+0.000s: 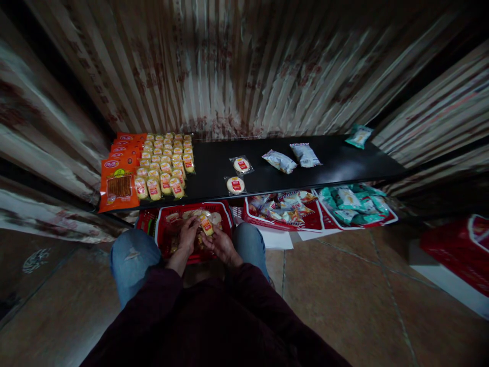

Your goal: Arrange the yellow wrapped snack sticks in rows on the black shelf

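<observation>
Both my hands reach into a red basket (227, 213) on the floor between my knees. My left hand (188, 235) rests among the wrapped snacks inside, fingers curled over them. My right hand (220, 243) is closed on a small yellow snack pack (207, 225) with a red label, lifted just above the basket. On the black shelf (336, 165) above, rows of the same yellow packs (165, 165) lie at the left, beside orange packets (119, 189).
Two round cakes in clear wrap (238, 174) and two silver-white bags (293, 158) lie mid-shelf, a teal pack (359, 136) at the far right. Red trays of snacks (283, 209) and teal packs (355, 203) sit under the shelf. A red and white box (458, 250) stands right.
</observation>
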A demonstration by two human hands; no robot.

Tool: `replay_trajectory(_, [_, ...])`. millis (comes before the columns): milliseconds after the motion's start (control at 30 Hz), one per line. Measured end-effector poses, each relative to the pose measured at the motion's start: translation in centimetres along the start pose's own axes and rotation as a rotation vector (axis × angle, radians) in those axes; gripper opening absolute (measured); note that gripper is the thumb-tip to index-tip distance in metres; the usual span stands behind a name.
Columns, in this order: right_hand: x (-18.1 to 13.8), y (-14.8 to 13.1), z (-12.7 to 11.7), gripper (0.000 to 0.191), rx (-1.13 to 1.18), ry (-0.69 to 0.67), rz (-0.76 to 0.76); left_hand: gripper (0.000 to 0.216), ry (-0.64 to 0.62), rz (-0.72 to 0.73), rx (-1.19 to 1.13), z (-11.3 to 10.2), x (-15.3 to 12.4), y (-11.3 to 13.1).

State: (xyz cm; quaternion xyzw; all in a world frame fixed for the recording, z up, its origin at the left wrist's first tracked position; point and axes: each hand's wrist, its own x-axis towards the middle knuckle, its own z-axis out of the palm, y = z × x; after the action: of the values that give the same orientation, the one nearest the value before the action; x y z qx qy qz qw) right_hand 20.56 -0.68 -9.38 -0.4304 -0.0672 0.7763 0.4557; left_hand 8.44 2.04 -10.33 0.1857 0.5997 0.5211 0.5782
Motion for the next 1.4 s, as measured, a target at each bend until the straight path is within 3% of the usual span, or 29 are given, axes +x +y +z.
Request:
replay_trajectory(233, [-0.5,-0.5,0.7,0.028,-0.007,0.038,-0.071,0.035,-0.045,-0.018,-0.077,0.8,-1.2,1.5])
replay_trajectory(700, [-2.6,-1.3,3.3,0.053,-0.214,0.117,-0.419,0.021,0.001,0.078,-0.130,2.1,-3.4,3.6])
replay_trajectory(1067, [-3.0,-1.4,3.1,0.031,-0.611,0.142,-0.750,0.031,-0.053,0.052,-0.254,2.7,-5.2,4.4])
replay_trajectory(1400, [-3.6,-1.8,3.2,0.031,-0.946,0.229,-1.072,0.030,-0.081,0.021,-0.183,3.3,-6.1,4.8])
